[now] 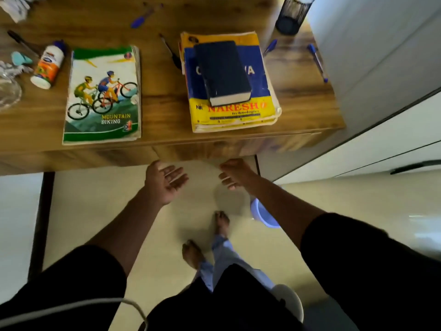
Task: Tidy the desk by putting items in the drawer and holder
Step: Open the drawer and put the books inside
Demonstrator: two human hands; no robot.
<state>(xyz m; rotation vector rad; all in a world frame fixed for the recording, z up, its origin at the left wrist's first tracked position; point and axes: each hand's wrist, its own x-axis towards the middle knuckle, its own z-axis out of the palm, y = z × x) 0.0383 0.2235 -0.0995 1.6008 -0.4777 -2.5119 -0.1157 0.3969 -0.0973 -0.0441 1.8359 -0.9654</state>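
Desk point(167, 137) of wood grain just above both hands, drawer front point(238, 146) along its near edge, closed. Left hand point(164, 181) palm up below that edge, fingers relaxed and spread, grasping nothing. Right hand point(235, 173) beside it, fingers loosely curled, right under the drawer front; contact with it impossible to tell, nothing visibly held.

Straight beyond the left hand, a "Mountain Biking" notebook point(102, 94) flat on the desk. Beyond the right hand, a yellow and blue "Naresh" book point(236, 111) with a thick dark book point(223, 72) stacked on top. Between the two stacks, a dark pen point(170, 52). Farther right of the right hand, two blue pens point(317, 62) point(270, 47) and, at the far corner, a black mesh pen holder point(294, 14), upright. Far left of the left hand, a glue bottle point(49, 65) on its side, a black pen point(22, 43) and a teal item point(21, 59), too blurred to name. Another blue pen point(142, 19) near the desk's far edge.
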